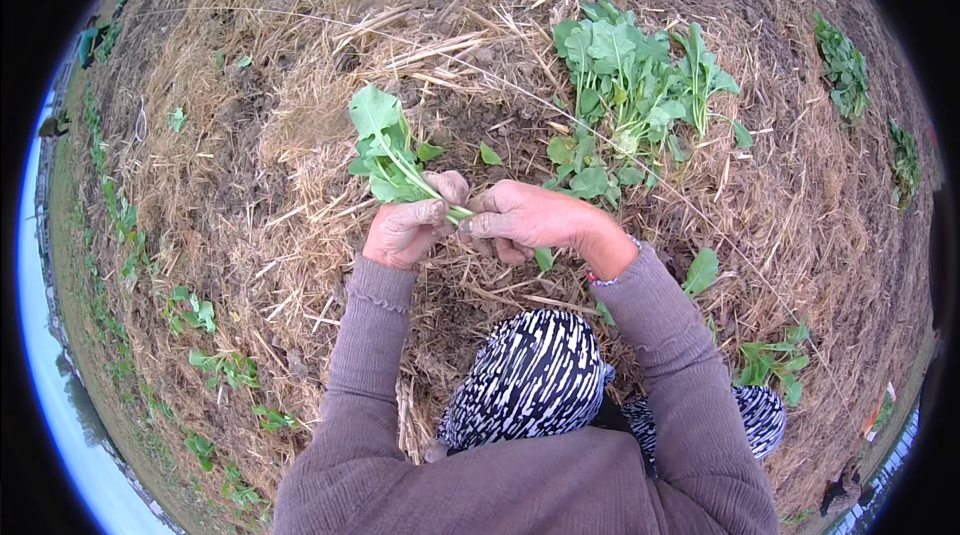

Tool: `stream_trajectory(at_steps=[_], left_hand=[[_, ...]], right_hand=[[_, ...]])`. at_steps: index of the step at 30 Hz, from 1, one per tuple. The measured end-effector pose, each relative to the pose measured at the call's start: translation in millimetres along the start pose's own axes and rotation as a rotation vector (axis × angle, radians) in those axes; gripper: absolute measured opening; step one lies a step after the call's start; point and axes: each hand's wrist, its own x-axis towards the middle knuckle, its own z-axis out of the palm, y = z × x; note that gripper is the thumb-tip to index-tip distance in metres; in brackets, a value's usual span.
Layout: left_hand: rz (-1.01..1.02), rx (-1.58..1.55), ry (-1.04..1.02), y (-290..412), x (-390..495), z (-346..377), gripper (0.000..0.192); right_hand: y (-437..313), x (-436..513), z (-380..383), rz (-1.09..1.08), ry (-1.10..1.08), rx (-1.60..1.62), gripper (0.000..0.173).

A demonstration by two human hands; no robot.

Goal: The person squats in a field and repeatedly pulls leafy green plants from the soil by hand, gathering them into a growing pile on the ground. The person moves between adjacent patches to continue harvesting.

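A leafy green seedling [377, 131] points up and to the left from my two soil-smeared hands. My left hand [411, 226] is closed around its pale stems. The fingers of my right hand [529, 216] pinch the lower stem end, right beside the left thumb; the very tip is hidden by the fingers. Beyond my right hand lies a pile of cut or pulled leafy seedlings [626, 77] on the straw. A small loose leaf [490, 155] rests on bare soil just past my hands.
A taut string [517, 89] runs diagonally over the straw-mulched soil [300, 145]. Planted seedlings stand in a row [225, 366] at left, and another plant [776, 359] is at right. More seedling piles [841, 66] lie far right. My patterned knee [532, 377] is close below my hands.
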Motion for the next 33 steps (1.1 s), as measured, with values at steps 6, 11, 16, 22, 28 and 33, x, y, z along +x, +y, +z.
stream_trajectory(at_steps=[6, 11, 16, 22, 28, 33], left_hand=[[0.37, -0.023, 0.404, 53.8, -97.7, -40.5, 0.014], [0.628, -0.2, 0.575, 57.5, -118.2, -32.2, 0.013], [0.63, -0.11, 0.517, 67.8, -118.2, -10.6, 0.013], [0.654, 0.147, 0.418, 81.3, -112.4, -5.1, 0.021], [0.546, 0.115, 0.399, 52.3, -82.9, -14.2, 0.019], [0.443, 0.439, 0.584, 60.2, -63.5, -21.7, 0.014]], right_hand=[[36.7, 64.9, 4.6, -0.107, 0.766, -0.442, 0.058], [37.7, 165.9, 15.6, 0.152, 0.936, -0.707, 0.076], [11.8, 230.9, 63.8, -0.357, 0.2, -0.941, 0.066], [45.0, 167.3, 55.1, -0.866, 0.53, -0.588, 0.035], [67.2, 143.1, -82.2, -0.444, 0.636, -1.485, 0.034], [72.8, 101.5, -87.4, 0.028, 0.884, -1.487, 0.031]])
